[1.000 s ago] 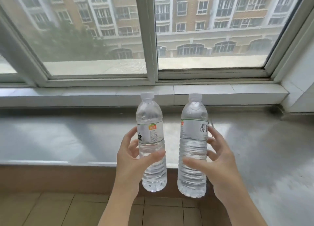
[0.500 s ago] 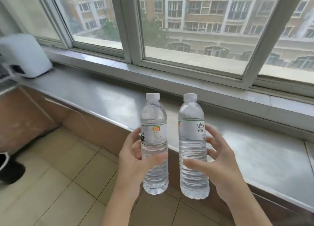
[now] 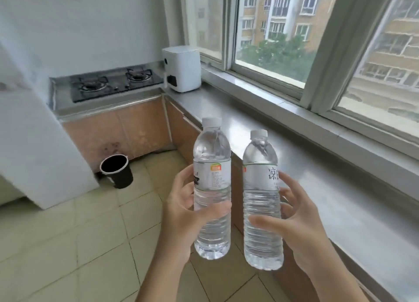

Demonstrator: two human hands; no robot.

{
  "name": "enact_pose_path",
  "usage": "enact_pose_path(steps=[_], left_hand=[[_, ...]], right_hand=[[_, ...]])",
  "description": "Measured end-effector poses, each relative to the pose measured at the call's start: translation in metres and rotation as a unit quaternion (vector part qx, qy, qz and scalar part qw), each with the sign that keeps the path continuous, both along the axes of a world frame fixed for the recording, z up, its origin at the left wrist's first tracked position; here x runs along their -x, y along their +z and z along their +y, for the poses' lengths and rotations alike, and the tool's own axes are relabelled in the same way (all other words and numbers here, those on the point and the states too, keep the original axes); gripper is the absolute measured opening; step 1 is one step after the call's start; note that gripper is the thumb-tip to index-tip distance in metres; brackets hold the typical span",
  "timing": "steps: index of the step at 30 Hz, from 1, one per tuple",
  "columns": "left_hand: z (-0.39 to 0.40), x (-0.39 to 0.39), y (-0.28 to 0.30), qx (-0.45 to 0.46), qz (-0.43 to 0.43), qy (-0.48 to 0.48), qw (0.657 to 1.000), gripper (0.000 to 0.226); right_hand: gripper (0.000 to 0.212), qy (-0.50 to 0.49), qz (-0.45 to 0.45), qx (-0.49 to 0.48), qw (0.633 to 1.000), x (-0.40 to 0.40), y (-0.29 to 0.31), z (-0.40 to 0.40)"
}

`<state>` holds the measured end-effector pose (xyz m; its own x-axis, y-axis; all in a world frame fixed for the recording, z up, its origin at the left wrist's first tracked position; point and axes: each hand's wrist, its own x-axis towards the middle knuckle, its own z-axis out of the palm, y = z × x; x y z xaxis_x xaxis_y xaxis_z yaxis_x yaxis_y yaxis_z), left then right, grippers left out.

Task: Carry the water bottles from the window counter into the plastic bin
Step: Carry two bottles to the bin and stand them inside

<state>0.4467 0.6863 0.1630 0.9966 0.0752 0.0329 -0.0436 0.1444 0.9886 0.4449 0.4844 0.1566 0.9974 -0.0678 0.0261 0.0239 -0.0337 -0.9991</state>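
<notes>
view swung left | bottles (image 3: 212, 188) held (upright) | black bin (image 3: 118, 171) on floor

- The left hand (image 3: 183, 213) grips one upright water bottle (image 3: 212, 188).
- The right hand (image 3: 301, 229) grips a second bottle (image 3: 261, 199) just beside it.
- The bench (image 3: 317, 177) runs beyond the right hand; a black bucket (image 3: 116, 171) stands beyond the left.

Bright daylight from window (image 3: 283, 52), glare on counter (image 3: 317, 177), perhaps slight motion blur
</notes>
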Motion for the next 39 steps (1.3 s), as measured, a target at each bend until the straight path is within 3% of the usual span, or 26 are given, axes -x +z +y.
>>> enact_pose_path(steps=[6, 15, 28, 39], left_hand=[[0.073, 0.000, -0.008, 0.006, 0.006, 0.155, 0.988, 0.091], [0.140, -0.041, -0.021, -0.007, 0.044, 0.347, 0.937, 0.082], [0.233, -0.104, -0.030, 0.022, 0.055, 0.501, 0.863, 0.081], [0.431, -0.098, -0.037, 0.010, 0.068, 0.565, 0.822, 0.081]], right_hand=[[0.096, 0.148, 0.006, 0.019, 0.989, -0.057, 0.004, 0.078], [0.092, 0.330, 0.012, 0.006, 0.944, -0.156, -0.004, 0.180], [0.089, 0.468, 0.010, 0.036, 0.883, -0.259, -0.006, 0.321], [0.093, 0.527, 0.018, 0.043, 0.848, -0.268, -0.019, 0.539]])
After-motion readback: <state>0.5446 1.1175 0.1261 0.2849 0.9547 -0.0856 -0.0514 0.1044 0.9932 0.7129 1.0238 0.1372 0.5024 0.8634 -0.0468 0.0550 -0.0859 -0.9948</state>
